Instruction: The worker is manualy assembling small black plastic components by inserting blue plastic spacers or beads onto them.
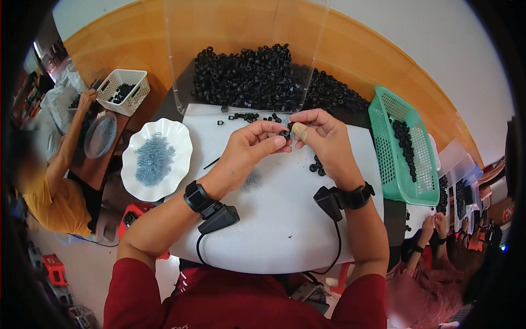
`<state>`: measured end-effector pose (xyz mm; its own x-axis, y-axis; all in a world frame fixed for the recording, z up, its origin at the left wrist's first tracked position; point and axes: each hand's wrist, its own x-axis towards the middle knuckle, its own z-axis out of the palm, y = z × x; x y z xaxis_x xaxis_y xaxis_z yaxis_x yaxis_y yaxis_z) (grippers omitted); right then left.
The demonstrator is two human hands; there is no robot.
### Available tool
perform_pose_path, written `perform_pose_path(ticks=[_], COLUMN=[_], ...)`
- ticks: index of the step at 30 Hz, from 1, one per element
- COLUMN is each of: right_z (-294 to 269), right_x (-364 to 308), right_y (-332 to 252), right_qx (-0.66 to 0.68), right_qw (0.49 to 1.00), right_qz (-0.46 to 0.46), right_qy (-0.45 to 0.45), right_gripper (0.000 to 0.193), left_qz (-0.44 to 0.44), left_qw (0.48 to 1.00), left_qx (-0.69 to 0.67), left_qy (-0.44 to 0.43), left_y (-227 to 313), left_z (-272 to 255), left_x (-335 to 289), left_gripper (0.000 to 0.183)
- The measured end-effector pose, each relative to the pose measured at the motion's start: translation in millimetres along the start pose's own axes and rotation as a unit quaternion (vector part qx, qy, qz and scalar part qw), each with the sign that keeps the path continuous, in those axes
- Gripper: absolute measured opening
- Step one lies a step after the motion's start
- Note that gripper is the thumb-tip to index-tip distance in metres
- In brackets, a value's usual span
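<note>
Over the far part of the white mat, my two hands meet with fingertips close together. In my left hand (256, 143), the thumb and fingers pinch a small black ring-shaped part (285, 134). My right hand (322, 140) is closed in a pinch right beside it, a yellowish covering on its thumb; what its fingertips hold is mostly hidden. Just beyond the hands lie loose black parts (249, 117). A few more black parts (316, 166) rest below my right hand. Tiny clear bluish pieces (253, 180) are scattered on the mat near my left wrist.
A white scalloped plate (131, 174) of small bluish clear pieces stands left. A clear bin (174, 82) heaped with black parts is at the back, a green basket (388, 175) at right. A thin black tool (211, 163) lies by my left forearm. People work on both sides.
</note>
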<state>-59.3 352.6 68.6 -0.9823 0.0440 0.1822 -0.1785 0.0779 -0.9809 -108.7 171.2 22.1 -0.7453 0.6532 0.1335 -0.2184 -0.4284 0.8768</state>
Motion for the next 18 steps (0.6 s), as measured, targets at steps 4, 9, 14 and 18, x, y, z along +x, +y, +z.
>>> perform_pose_path(ticks=[4,9,14,18], right_z=[-2,-1,3,7], right_x=[1,-2,-5,-6], right_y=[4,10,16,21], right_qx=[-0.012,-0.007,0.008,-0.013], right_qw=[1.000,0.999,0.999,0.999], right_qz=[0.021,0.029,0.016,0.019], right_qy=[-0.006,-0.023,-0.049,-0.038], right_gripper=[0.018,0.017,0.017,0.017], left_qz=[-0.009,-0.016,-0.014,-0.013], left_qw=[1.000,0.999,0.997,0.995], left_qx=[-0.003,0.010,0.076,0.088], left_qy=[0.009,0.035,0.028,0.035], left_y=[-5,-3,-4,-3], left_z=[-8,-12,-12,-12], left_x=[1,0,-2,-4], left_gripper=[0.022,0.021,0.023,0.024])
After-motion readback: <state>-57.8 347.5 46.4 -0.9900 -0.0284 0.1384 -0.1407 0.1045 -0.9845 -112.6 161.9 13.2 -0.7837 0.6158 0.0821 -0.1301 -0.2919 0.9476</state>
